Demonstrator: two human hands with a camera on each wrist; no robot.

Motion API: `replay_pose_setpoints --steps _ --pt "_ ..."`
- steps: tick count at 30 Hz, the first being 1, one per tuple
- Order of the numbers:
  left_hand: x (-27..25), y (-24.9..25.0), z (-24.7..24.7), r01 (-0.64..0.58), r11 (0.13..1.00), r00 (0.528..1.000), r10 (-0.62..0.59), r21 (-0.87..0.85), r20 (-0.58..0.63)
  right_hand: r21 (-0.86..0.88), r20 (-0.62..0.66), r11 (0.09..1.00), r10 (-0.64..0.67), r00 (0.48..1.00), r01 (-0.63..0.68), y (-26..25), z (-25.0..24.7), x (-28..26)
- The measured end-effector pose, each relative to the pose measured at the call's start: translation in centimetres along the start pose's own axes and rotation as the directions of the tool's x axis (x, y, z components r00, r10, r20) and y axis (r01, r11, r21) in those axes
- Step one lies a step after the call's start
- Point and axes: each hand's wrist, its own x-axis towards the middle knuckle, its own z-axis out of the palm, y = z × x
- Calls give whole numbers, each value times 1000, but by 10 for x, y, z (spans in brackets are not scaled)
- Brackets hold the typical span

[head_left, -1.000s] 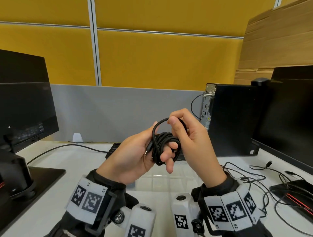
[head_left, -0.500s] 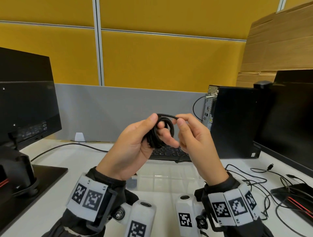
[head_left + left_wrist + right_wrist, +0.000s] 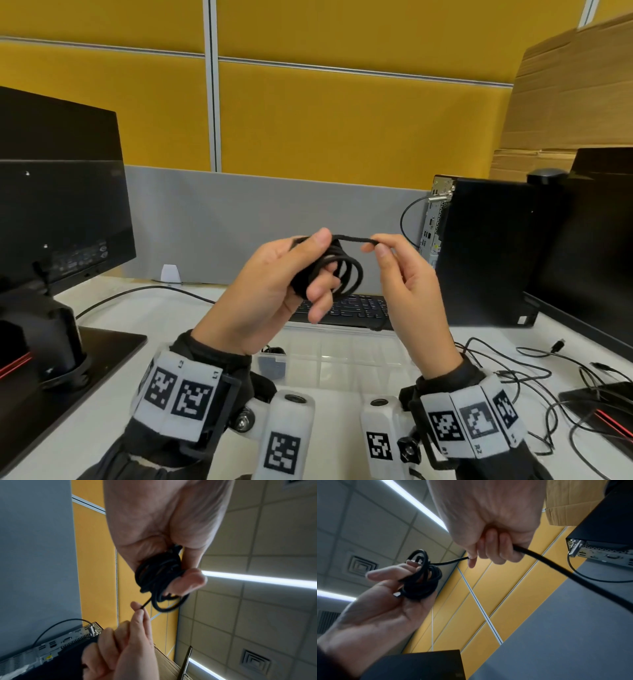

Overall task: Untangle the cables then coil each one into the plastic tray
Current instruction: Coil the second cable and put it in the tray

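The black cable (image 3: 342, 274) sat wound into a small coil of several loops, held up in the air between the two hands, above the clear plastic tray (image 3: 346, 356) on the desk. The left hand (image 3: 270, 291) gripped the bundle, thumb pressed over its top and fingers curled through and around the loops — probably so the turns could not spring apart. The right hand (image 3: 407, 284) pinched the free tail between thumb and forefinger, its other fingers folded into the palm, and drew a short stretch of cable taut from the coil; that looked like the setup for laying on one more turn or tucking in the end. In the right wrist view a metal plug end (image 3: 397, 594) showed against the left palm, so one connector was already buried in the bundle.

One cable was in hand. To the right on the desk lay a loose tangle of thin cables (image 3: 534, 380) — at least two, the exact count not readable — still waiting. One tray, two hands at work. Behind stood a keyboard (image 3: 356, 308), a computer tower (image 3: 486, 250) and a monitor (image 3: 61, 192).
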Motion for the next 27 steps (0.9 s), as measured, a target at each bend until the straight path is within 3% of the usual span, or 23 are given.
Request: replay_pose_setpoints --steps 5,9,12,14,16,18,20,22,24,27 --pt "-1 -4 -5 -30 995 987 15 91 160 -42 -29 999 -2 1000 1 1 -3 0" --pt "-1 -5 -4 -39 994 983 20 99 183 -94 117 995 54 992 -44 4 0 -1" --pt "2 -3 0 -35 999 998 33 40 49 -168 324 984 105 940 -52 2 2 -4" --pt "6 -5 0 -49 991 992 34 -122 -124 -241 452 970 125 883 -14 -3 3 -6" --pt "10 -9 0 -108 962 955 30 -251 -295 -306 540 952 151 828 26 -6 4 -9" --pt "13 -12 -1 -175 954 918 69 -242 -390 -326 611 944 171 773 50 -10 2 -10" --pt "15 -15 -3 -231 966 887 160 -115 -433 -330 690 941 181 701 82 -17 -2 -12" --pt "15 -17 -8 -248 960 849 281 134 -448 -306 745 948 178 644 92 -26 -8 -14" --pt "15 -21 -12 -217 894 841 375 391 -390 -278 731 957 154 665 84 -36 -16 -16" --pt "14 -32 -9 -164 753 869 415 637 -268 -284 724 951 128 677 124 -49 -22 -16"
